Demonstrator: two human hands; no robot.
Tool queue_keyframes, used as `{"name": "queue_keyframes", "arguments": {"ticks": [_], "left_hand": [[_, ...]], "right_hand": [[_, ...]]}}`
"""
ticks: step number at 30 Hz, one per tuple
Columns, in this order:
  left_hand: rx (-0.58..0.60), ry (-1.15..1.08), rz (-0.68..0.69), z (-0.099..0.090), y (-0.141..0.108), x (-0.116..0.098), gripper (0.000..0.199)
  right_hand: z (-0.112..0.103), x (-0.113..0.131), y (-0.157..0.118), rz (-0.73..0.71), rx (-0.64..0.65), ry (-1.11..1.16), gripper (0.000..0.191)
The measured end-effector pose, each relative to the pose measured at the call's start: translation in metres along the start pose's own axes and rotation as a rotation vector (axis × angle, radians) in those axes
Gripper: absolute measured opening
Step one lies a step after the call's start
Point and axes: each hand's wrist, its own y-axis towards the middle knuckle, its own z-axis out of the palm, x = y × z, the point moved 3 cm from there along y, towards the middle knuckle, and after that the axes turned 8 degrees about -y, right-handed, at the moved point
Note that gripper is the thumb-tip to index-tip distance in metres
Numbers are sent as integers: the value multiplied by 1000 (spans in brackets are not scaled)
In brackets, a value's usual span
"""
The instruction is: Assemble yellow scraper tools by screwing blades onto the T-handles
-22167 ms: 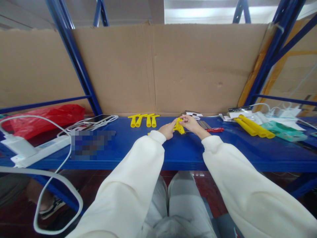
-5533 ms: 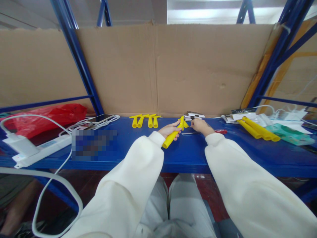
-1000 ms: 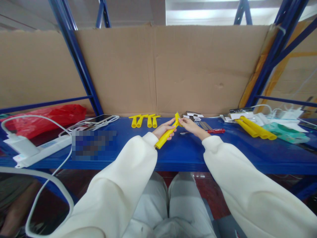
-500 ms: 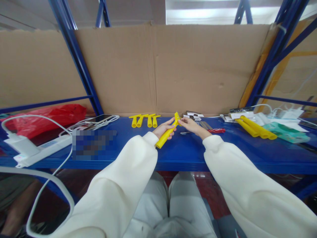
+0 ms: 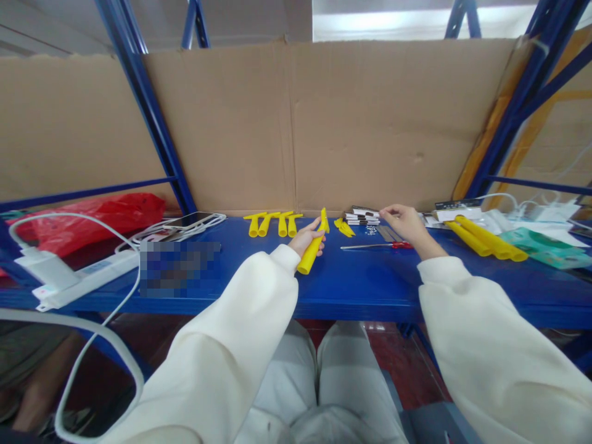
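Note:
My left hand (image 5: 309,238) is wrapped round a yellow plastic handle (image 5: 308,261), a round tube with a flat head tilted up and away from me. My right hand (image 5: 400,221) hovers apart from it, over flat grey metal strips (image 5: 387,234); its fingertips are pinched together, and whatever is between them is too small to make out. Below that hand lies a screwdriver (image 5: 400,245) with a red grip and a long shaft pointing left. Small yellow pieces (image 5: 344,228) rest between my hands, beside tiny loose metal parts (image 5: 370,230).
Several yellow T-shaped handles (image 5: 282,227) stand in a row at the back. Small black-and-white boxes (image 5: 362,216) are stacked near the cardboard wall (image 5: 222,123). More yellow tubes (image 5: 485,240) lie right, by a green packet (image 5: 541,246). A power strip (image 5: 92,275) and red bag (image 5: 106,222) sit left.
My right hand has left the handle's head and moved right, over the metal strips. My left hand still holds the handle, now turned more upright. The small yellow pieces have come into sight.

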Motion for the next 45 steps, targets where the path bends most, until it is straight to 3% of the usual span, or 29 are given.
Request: {"name": "queue_keyframes", "arguments": {"ticks": [3,7,15,31,38,45], "left_hand": [[-42,12,8,2,-3,-2,72],[-68,12,11,3,-5,-2,73],[-68,31,14,0,-1,-1,72],[-63,35,1,0,-1,-1,72],[-80,17,-2,2,-3,-1,71],[-108,10,-11,0,-2,-1,71]], "right_hand": [[-14,-27,-5,19,171,-223,17],[-20,-48,-8,18,357,-280,14],[-16,-42,-19,113,607,-217,20],[-19,-48,-21,166,654,-216,42],[-14,-46,-25,118,687,-224,31],[-13,-40,-22,32,558,-171,25]]}}
